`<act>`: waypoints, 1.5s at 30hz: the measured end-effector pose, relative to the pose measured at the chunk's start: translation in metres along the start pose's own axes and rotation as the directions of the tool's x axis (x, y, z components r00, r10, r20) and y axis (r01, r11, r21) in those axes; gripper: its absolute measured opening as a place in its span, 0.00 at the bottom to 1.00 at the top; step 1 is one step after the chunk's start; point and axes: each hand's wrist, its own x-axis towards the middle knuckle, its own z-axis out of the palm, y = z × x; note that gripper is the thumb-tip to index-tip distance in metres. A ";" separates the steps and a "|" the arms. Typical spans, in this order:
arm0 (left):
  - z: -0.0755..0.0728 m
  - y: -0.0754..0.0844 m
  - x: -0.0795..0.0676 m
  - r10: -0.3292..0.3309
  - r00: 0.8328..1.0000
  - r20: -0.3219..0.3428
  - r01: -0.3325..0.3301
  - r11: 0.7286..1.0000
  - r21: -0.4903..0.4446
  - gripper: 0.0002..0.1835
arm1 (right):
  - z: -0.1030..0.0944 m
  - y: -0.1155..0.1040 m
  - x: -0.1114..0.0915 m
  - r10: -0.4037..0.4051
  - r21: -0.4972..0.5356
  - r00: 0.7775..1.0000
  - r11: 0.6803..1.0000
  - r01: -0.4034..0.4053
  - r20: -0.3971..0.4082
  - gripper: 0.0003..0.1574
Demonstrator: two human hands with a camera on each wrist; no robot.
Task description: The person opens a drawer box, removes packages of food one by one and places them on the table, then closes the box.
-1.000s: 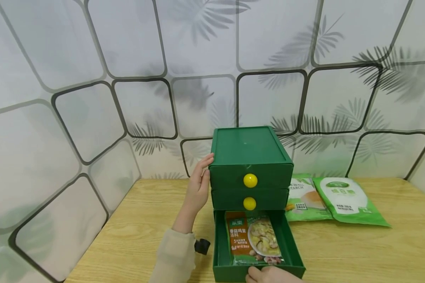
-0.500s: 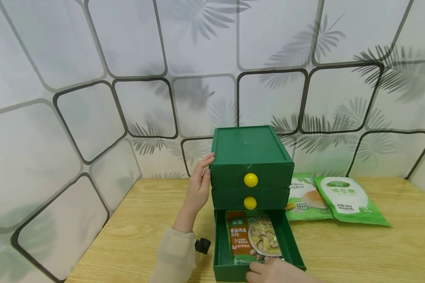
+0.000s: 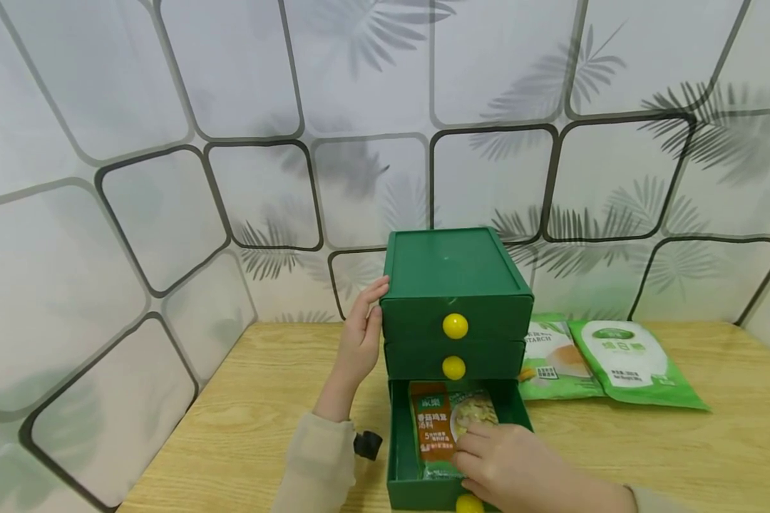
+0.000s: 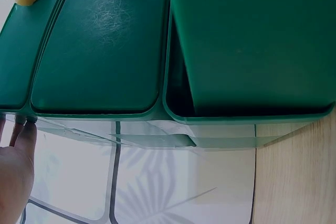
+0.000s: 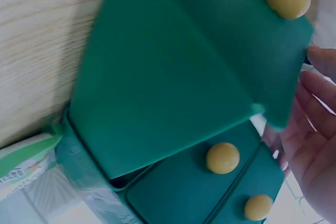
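Observation:
A green three-drawer cabinet (image 3: 452,263) with yellow knobs stands on the table, its bottom drawer (image 3: 406,463) pulled out. Inside that drawer lies a flat brown-and-green seasoning packet (image 3: 433,431) with a picture of a bowl of food. My left hand (image 3: 359,335) rests with straight fingers against the cabinet's upper left side, and its fingertips also show at the side wall in the left wrist view. Above the drawer, my right hand (image 3: 513,463) reaches over the front and covers the packet's lower right part. In the right wrist view its thumb and fingers are apart.
Two green-and-white bags, a starch bag (image 3: 555,360) and a fuller-looking bag (image 3: 632,363), lie right of the cabinet. A small black object (image 3: 367,445) shows beside my left sleeve. A patterned curtain (image 3: 372,107) hangs behind the wooden table (image 3: 244,399).
My right hand has left the drawer's front edge and moved up and inward over the packet, uncovering the bottom knob. The left hand, the cabinet and the drawer stay where they were.

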 end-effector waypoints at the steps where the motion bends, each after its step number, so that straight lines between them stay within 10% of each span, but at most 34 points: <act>1: 0.000 0.000 0.000 -0.002 1.000 -0.001 0.002 1.000 0.001 0.15 | 0.000 0.002 -0.001 0.021 0.024 1.000 0.999 -0.021 0.002 0.09; 13: 0.000 0.000 0.000 -0.016 1.000 0.001 0.016 1.000 -0.004 0.15 | 0.003 0.019 -0.010 0.200 0.081 0.979 0.976 -0.202 0.034 0.13; 28: 0.000 -0.001 -0.001 -0.020 1.000 0.005 0.020 1.000 -0.009 0.15 | 0.007 0.033 -0.012 0.405 0.038 0.866 0.900 -0.434 0.294 0.09; 45: 0.000 -0.001 0.001 0.008 1.000 -0.006 -0.009 1.000 -0.015 0.15 | 0.024 0.036 -0.015 0.512 -0.080 0.779 0.850 -0.521 0.361 0.25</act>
